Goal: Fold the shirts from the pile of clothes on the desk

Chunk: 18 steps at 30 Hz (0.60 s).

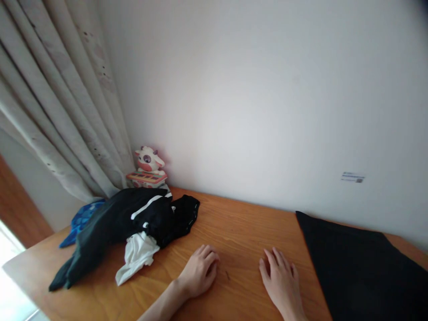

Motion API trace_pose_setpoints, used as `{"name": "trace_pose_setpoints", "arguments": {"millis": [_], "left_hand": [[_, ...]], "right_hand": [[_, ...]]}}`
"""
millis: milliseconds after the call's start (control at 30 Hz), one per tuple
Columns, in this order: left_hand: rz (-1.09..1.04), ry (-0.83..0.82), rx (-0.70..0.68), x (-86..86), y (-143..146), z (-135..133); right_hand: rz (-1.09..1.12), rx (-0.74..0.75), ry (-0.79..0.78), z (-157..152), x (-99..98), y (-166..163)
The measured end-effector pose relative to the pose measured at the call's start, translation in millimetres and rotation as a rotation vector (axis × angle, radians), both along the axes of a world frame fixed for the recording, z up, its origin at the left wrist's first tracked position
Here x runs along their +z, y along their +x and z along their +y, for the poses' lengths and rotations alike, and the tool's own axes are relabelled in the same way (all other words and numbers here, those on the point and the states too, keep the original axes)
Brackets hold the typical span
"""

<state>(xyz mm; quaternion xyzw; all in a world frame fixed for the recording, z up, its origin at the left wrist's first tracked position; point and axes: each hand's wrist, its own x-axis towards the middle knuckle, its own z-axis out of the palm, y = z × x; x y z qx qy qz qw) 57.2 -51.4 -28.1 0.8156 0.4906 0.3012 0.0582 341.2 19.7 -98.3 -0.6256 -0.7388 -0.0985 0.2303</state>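
Head view, entries as we log them.

1. Left hand [199,269]: we find it palm down on the bare wood of the table [234,225], near the near edge, fingers loosely curled and gripping nothing. It appears simply rested there, its weight on the board.

2. Right hand [281,281]: also palm down, fingers stretched forward and slightly apart, nothing in it. It lies just beside the black cloth [361,267] without touching it, as far as we can tell.

3. Black cloth: spread flat over the right part of the table, from the far edge by the wall toward the near edge. We judge it smoothed out, since it shows no folds or bumps.

4. Heap of dark clothes [133,218]: toward the far left corner, near the left hand but apart from it. One piece bears white stripes. The heap looks dropped loosely, not stacked.

5. White garment [137,255]: pokes out from under the heap on the side nearest us.

6. Blue item [82,219]: behind the heap by the left edge, mostly hidden; we cannot tell what it is.

7. Cow toy [149,168]: stands upright in the far left corner, against the wall.

8. Curtain [56,125]: hangs past the left corner.

9. Small label [352,177]: stuck on the wall above the black cloth, too small to read.

Between the two hands the wood is bare; nothing blocks either hand from its neighbouring cloth.
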Motion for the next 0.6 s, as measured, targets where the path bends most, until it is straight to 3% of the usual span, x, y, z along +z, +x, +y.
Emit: {"name": "trace_pose_setpoints", "arguments": {"millis": [133, 233, 333, 400, 600], "left_hand": [[0.201, 0.075, 0.158, 9.9, -57, -18], [0.274, 0.115, 0.327, 26.4, -106, -26], [0.336, 0.095, 0.577, 44.1, -150, -28], [0.393, 0.039, 0.671, 51.3, -170, -27], [0.406, -0.054, 0.611, 58.7, -181, -12]], "right_hand": [[0.003, 0.007, 0.010, 1, -3.9, 2], [0.010, 0.004, 0.005, 3, -6.1, 4], [0.022, 0.001, -0.008, 4, -9.0, 6], [0.033, 0.010, -0.011, 5, -11.0, 7], [0.082, 0.050, 0.000, 5, -13.2, 11]]}}
